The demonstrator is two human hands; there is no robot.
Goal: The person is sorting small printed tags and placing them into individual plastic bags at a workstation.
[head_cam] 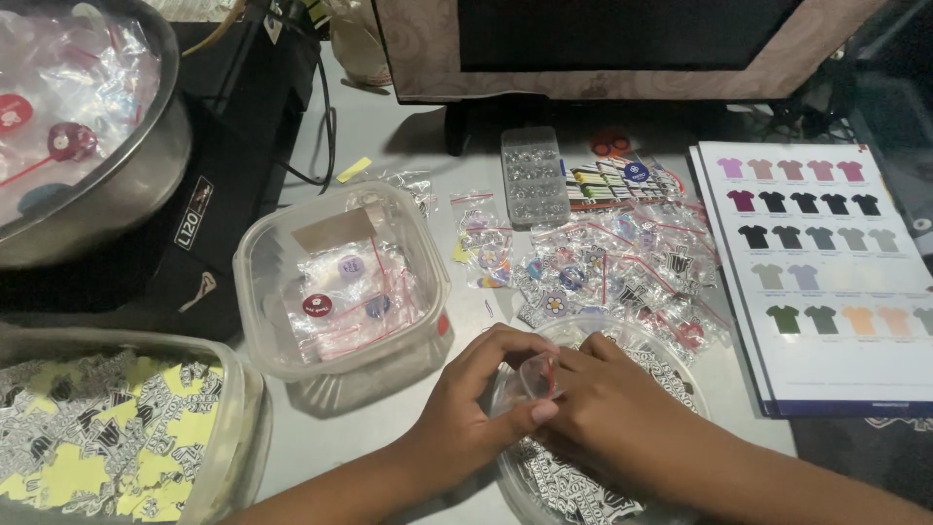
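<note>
- Left hand (pixel 476 394): low in the frame at centre, fingers curled, thumb and forefinger pinching the edge of a small clear plastic bag (pixel 537 374).
- Right hand (pixel 607 399): touching the left hand, fingers bent onto the same small bag from the other side; both hands grasp it together.
- Small clear plastic bag: held between the two hands, just above the near rim of a round clear container; a red strip shows along one edge. Contents too small to make out.
- Round clear container (pixel 671 365): under the hands, filled with black-and-white printed pieces; largely covered by the wrists.
- Square clear tub (pixel 262 262): left of the hands, near but apart; holds several small bags with round badges in red, purple and blue.
- Pile of bagged badges (pixel 622 267): loose on the grey table (pixel 389 136), beyond the round container, reaching toward the shirt chart.
- Shirt colour chart (pixel 826 272): printed sheet at right, rows of small shirt shapes in many colours.
- Clear compartment box (pixel 533 175): upright-oblong, behind the pile, holding small pale parts.
- Card of coloured strips (pixel 607 183): just beside the compartment box, on its right.
- Rectangular tub (pixel 219 428): bottom left, full of yellow and black-and-white cut pieces.
- Metal bowl (pixel 146 175): top left, holding clear bags and red round pieces, resting on a black machine (pixel 224 146).
- Monitor (pixel 622 39): at the far edge of the table, screen dark.
</note>
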